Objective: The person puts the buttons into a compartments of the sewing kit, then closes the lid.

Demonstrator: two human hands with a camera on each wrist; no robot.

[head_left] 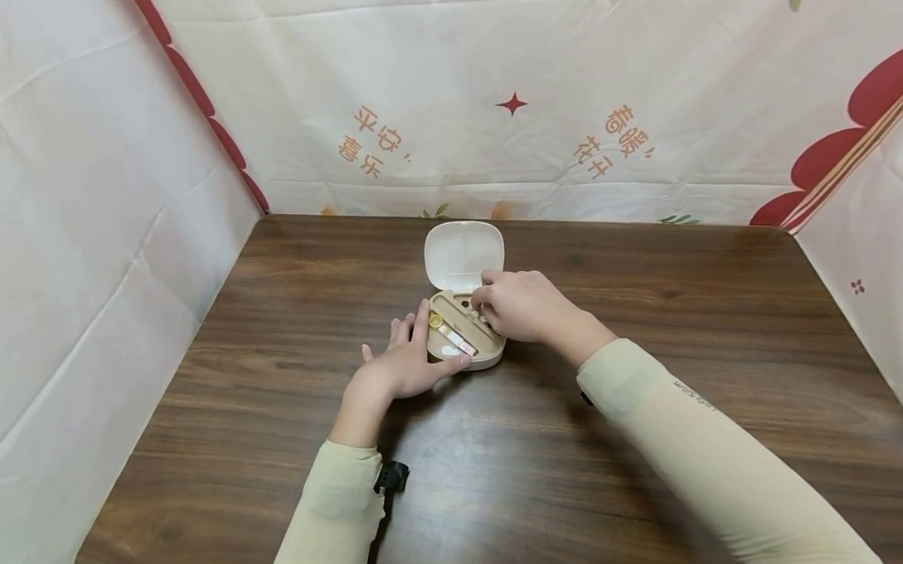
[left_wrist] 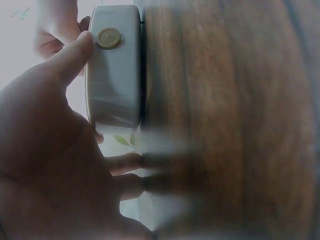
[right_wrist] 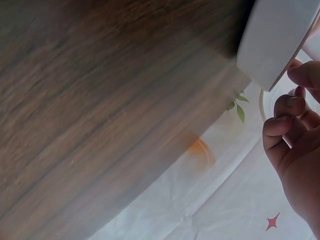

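Note:
A small rounded white case [head_left: 484,363] rests on the table, its lid [head_left: 463,256] raised at the back. Inside is a beige insert with slots. A white-and-pink strip [head_left: 457,340] lies there beside a yellow ring-shaped piece [head_left: 436,321]. My left hand [head_left: 404,367] holds the case at its front left, thumb on the front rim and index finger along the left side; the other fingers spread away. My right hand [head_left: 529,305] reaches in from the right, fingers curled over the back right slots. Its fingertips are hidden, and I cannot tell whether they pinch anything.
The dark wooden table [head_left: 267,441] extends around the case on all sides. A white printed cloth [head_left: 443,82] hangs along its back edge and both sides. A round gold-coloured button [left_wrist: 108,37] sits on the case's front wall.

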